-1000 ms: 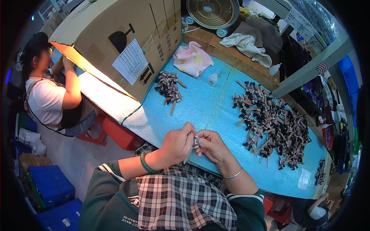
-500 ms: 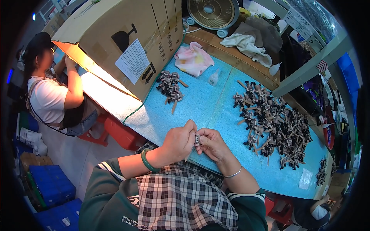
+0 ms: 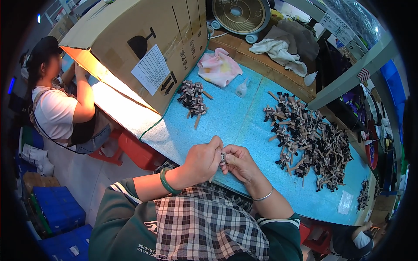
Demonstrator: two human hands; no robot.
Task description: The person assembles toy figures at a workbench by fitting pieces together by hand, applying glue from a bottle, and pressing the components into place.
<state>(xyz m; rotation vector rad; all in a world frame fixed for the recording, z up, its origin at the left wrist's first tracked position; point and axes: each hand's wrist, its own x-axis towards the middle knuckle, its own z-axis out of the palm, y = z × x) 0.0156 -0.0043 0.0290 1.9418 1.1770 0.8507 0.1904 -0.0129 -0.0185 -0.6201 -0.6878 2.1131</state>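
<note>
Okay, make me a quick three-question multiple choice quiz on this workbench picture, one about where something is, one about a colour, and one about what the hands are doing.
1. Where does the big pile of small dark parts lie?
A. To the right of the hands
B. Inside the cardboard box
C. On the floor

2. What colour is the table mat?
A. Red
B. Light blue
C. White

3. How are the left hand and right hand?
A. Flat on the mat, apart
B. Together, pinching one small part
C. Lifting the fan

Answers: 1 A, the pile spreads over the mat right of the hands. 2 B, the mat is light blue. 3 B, both hands' fingertips meet on the part.
</note>
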